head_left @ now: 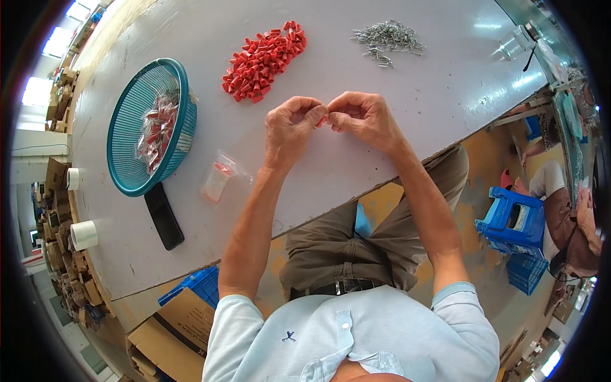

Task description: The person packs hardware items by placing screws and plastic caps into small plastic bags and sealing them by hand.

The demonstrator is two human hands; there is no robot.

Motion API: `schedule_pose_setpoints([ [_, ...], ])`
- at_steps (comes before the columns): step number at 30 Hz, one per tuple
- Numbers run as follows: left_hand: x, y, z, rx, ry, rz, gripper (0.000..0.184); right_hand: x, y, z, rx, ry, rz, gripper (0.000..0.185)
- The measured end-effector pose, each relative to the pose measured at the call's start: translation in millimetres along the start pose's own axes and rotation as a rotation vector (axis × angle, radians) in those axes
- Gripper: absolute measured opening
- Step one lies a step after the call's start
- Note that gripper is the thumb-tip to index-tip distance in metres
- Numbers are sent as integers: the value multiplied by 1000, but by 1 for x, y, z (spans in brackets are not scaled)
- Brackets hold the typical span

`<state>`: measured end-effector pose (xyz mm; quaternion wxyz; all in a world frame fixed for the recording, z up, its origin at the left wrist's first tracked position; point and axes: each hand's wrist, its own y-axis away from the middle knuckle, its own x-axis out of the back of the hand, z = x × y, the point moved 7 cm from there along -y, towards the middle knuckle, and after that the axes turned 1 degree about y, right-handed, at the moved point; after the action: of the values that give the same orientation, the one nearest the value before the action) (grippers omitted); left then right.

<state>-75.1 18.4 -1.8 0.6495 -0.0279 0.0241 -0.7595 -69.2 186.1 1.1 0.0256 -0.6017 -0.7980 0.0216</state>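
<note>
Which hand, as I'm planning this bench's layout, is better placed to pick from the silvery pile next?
Probably the right hand: it is nearer the silvery pile, while the left hand is nearer the red pile. Both hands meet at a small red piece, so the right may need freeing first.

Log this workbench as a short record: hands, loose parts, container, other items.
Left hand: pinching a small red piece, mostly hidden by fingers
Right hand: fingertips closed at that same piece
Red pile: loose red pieces, beyond the left hand
Metal pile: small silvery parts, right of the red pile
Basket: teal, at the left, containing clear packets with red contents
Clear bag: between basket and left forearm, something red inside
Phone: screen dark, at the basket's near side
</note>
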Motion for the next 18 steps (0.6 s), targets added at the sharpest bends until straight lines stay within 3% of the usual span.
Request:
schedule_pose_setpoints([
  [10, -7, 4, 6, -85, -270, -58, 10, 4, 2, -1, -8, 205, 57, 13],
  [18, -5, 4, 5, 9, -168, -70, 11, 3, 3, -6, -22, 181, 88, 14],
])
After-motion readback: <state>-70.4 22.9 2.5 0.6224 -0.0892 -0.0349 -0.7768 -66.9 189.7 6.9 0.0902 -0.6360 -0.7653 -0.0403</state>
